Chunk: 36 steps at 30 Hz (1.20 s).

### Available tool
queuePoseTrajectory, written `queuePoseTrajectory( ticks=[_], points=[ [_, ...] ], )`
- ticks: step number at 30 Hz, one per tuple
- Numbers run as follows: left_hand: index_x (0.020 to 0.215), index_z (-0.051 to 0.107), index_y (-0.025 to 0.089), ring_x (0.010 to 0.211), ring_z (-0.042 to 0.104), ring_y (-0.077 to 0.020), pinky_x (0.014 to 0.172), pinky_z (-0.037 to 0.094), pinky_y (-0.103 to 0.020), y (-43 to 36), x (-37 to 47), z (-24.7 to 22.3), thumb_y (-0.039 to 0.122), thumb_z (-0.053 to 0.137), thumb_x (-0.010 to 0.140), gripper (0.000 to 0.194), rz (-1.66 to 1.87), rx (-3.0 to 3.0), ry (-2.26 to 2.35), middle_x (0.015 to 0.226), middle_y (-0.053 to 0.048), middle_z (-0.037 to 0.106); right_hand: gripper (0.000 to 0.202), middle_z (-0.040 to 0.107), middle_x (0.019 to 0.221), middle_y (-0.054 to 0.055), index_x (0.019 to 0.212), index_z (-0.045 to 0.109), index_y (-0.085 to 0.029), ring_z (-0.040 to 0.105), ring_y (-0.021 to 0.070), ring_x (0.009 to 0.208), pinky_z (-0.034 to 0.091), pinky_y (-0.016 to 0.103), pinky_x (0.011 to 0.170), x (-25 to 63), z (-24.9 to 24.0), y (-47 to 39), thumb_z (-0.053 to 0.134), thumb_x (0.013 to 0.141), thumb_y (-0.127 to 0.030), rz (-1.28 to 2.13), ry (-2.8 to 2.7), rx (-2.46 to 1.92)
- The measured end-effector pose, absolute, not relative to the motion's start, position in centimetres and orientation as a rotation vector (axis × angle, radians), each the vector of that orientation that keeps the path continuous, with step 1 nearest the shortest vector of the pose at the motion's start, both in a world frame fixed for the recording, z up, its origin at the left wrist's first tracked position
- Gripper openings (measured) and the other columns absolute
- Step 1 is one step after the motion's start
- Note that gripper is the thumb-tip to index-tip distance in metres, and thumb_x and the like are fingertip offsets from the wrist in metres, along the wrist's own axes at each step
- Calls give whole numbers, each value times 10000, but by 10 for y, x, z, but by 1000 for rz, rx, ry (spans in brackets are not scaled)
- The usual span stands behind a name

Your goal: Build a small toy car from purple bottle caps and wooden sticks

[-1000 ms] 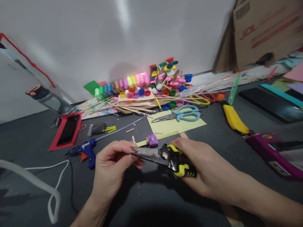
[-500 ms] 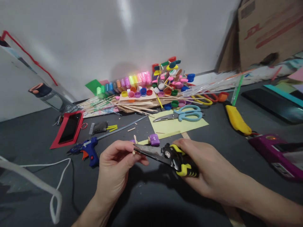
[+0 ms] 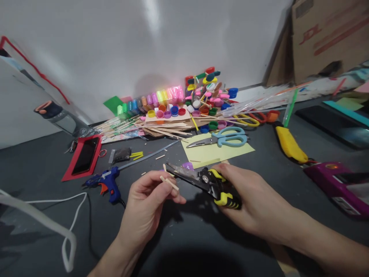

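Note:
My left hand (image 3: 151, 204) pinches short pieces of thin wooden stick (image 3: 173, 184) between thumb and fingers. My right hand (image 3: 245, 192) is wrapped round the handles of black and yellow cutting pliers (image 3: 198, 179), whose pointed jaws are slightly apart. Their tip lies just above and beyond the fingertips of my left hand, close to the sticks. Behind the jaws sits a small purple piece (image 3: 188, 166), partly hidden. Light blue scissors (image 3: 230, 137) lie on a yellow paper sheet (image 3: 198, 156) farther back.
At left lie a blue glue gun (image 3: 111, 188) with a white cord and a phone (image 3: 85, 156) on red card. Wooden sticks (image 3: 170, 129) and coloured pots (image 3: 174, 111) line the back wall. A yellow cutter (image 3: 291, 144) and a purple device (image 3: 331, 188) are at right.
The pliers' jaws have come away from the stick in my left hand and now sit slightly higher. Cut stick pieces now show across my left fingertips.

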State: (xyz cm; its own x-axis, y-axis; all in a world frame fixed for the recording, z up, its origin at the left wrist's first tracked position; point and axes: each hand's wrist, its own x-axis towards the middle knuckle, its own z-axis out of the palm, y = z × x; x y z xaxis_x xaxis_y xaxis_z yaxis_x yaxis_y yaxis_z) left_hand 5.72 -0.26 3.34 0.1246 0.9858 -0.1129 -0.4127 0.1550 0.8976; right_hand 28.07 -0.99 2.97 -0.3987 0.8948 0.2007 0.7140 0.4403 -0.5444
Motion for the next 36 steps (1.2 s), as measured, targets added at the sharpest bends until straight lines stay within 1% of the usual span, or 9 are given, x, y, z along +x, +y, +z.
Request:
queuePoseTrajectory(
  ticks=[5,8,11,15,20,24,30,33,36],
  points=[
    [749,689,194,467,616,-89,504,564,-201,-3,58,38,332,878,691,241,1144,686,817,541,57,647,287,665,885,82,1022,526,-201,639,252,771,476,329,649,282,25,-12,559,738,-174,497,-2240,-1294],
    [763,685,197,455,619,-90,458,520,-166,-2,57,39,313,890,673,251,1108,588,759,529,57,648,310,653,889,107,1023,513,-190,637,269,793,478,339,647,281,23,-13,560,717,-172,412,-2266,-1247],
    [740,678,194,457,604,-79,428,461,-137,-2,58,40,284,881,689,228,1072,506,700,535,51,645,319,648,902,129,1027,509,-181,633,290,820,488,358,660,281,21,-12,561,712,-177,321,-2294,-1219],
    [685,638,170,489,546,-56,481,428,-149,-3,60,40,245,881,690,255,1051,396,676,560,55,599,368,651,936,146,1073,521,-171,632,305,839,497,374,669,282,18,-11,558,706,-184,249,-2287,-1218],
    [670,601,160,490,467,-43,507,384,-181,-4,63,37,235,906,645,315,1026,267,662,611,69,549,398,652,876,151,1061,553,-148,633,308,775,501,380,630,283,20,-11,555,663,-160,214,-2329,-1222],
    [710,624,165,510,469,-43,533,385,-185,-5,63,34,206,895,656,279,1024,214,628,618,71,543,378,636,836,150,1039,541,-141,616,305,732,497,386,604,282,22,-11,534,661,-154,140,-2350,-1214],
    [700,642,164,526,497,-59,550,397,-191,-7,63,30,242,844,745,222,956,269,536,594,46,558,382,609,784,116,1037,513,-151,602,277,692,487,360,597,282,22,-10,513,655,-136,89,-2350,-1195],
    [731,663,172,540,516,-68,549,392,-192,-8,63,29,245,839,753,191,939,280,515,596,36,569,377,607,776,98,1028,495,-168,592,257,671,482,342,589,283,23,-10,498,654,-123,104,-2343,-1191],
    [759,680,176,551,519,-71,546,385,-192,-8,64,29,245,832,761,167,937,294,502,610,27,583,318,603,759,70,982,477,-196,574,226,633,463,314,571,283,24,-11,490,676,-113,174,-2334,-1196]
  ],
)
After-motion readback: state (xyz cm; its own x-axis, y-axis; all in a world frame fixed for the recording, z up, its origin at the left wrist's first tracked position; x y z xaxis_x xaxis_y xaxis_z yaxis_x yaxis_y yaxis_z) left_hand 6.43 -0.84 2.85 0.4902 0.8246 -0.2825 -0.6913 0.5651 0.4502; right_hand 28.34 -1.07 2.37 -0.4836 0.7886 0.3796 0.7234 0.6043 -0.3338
